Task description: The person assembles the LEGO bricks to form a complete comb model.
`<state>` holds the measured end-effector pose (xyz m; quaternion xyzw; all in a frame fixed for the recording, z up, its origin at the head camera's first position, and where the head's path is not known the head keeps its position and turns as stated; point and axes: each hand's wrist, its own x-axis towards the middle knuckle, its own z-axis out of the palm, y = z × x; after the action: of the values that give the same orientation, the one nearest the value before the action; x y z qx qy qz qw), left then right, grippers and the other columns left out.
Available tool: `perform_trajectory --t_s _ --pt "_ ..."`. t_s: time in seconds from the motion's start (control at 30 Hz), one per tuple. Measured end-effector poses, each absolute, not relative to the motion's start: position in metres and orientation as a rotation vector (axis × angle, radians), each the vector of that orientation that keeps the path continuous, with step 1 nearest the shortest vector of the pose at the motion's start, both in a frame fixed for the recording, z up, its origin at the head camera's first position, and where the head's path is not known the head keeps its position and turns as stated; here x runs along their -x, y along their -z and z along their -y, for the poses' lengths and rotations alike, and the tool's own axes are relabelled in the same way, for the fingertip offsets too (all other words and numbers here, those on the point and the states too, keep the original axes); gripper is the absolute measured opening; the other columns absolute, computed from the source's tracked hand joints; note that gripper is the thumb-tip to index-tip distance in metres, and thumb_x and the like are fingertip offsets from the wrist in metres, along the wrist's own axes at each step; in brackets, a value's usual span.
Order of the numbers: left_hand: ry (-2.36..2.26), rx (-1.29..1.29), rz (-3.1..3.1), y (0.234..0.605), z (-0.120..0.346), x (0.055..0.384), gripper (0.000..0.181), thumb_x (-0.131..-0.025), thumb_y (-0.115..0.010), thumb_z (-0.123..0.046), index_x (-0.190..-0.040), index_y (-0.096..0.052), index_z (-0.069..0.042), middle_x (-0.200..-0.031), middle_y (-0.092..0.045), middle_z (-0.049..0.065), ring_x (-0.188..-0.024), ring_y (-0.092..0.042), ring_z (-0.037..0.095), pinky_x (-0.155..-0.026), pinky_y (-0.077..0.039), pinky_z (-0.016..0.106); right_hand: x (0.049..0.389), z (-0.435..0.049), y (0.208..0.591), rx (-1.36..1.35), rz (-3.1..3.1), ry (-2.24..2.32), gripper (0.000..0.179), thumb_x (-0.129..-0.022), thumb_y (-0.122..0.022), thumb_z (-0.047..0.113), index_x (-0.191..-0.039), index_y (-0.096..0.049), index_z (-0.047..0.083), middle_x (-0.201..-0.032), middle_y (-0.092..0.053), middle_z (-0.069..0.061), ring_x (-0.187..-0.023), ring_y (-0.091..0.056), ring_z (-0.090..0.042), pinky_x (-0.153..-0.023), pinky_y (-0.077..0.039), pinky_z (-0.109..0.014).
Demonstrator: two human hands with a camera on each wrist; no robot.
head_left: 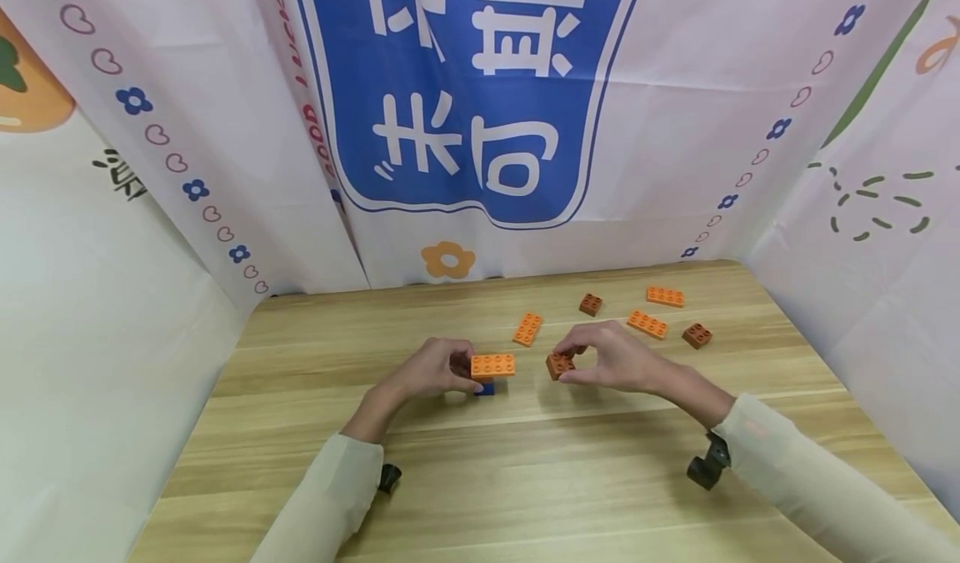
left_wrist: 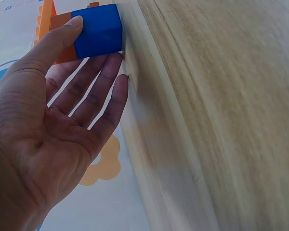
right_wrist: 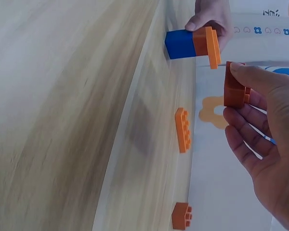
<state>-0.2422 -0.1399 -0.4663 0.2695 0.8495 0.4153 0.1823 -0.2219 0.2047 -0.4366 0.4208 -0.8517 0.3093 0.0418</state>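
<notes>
My left hand [head_left: 433, 369] holds a small stack of toy building bricks between thumb and fingers. Its base is a blue brick [left_wrist: 100, 31], a brown brick [right_wrist: 201, 42] sits on that, and a flat orange plate [head_left: 492, 366] with studs tops it, jutting out to the right. In the left wrist view the thumb tip lies where brown and blue meet. My right hand [head_left: 617, 359] pinches another brown brick [right_wrist: 234, 86], studs up, just right of the stack and above the table. A gap separates this brick from the orange plate.
On the wooden table [head_left: 480, 480] lies a loose orange plate [head_left: 528, 329] behind the hands. Farther right are two more orange plates [head_left: 647, 324] and two brown bricks, one at the back [head_left: 591, 304]. Printed cloth [head_left: 637, 238] closes off the back and sides.
</notes>
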Motion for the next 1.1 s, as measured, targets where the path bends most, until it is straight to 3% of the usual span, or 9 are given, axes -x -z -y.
perform_trajectory --t_s 0.67,1.1 --pt "-1.207 -0.764 -2.376 0.469 0.141 0.244 0.025 -0.087 -0.088 -0.007 -0.093 -0.063 -0.008 -0.099 -0.077 0.003 -0.093 -0.076 0.017 -0.082 -0.064 0.029 0.223 -0.169 0.435 -1.262 2.51 -1.03 0.032 -0.082 -0.094 0.016 -0.11 -0.081 0.008 -0.1 -0.078 0.001 -0.089 -0.072 -0.01 -0.075 -0.064 -0.039" --pt "-1.186 -0.795 -2.391 0.471 0.141 0.245 0.024 -0.087 -0.088 -0.009 -0.094 -0.065 -0.009 -0.097 -0.077 0.001 -0.091 -0.075 0.015 -0.082 -0.064 0.029 0.223 -0.146 0.434 -1.209 2.549 -1.0 0.033 -0.084 -0.093 0.021 -0.112 -0.081 0.01 -0.103 -0.079 0.002 -0.091 -0.072 -0.009 -0.077 -0.06 -0.025"
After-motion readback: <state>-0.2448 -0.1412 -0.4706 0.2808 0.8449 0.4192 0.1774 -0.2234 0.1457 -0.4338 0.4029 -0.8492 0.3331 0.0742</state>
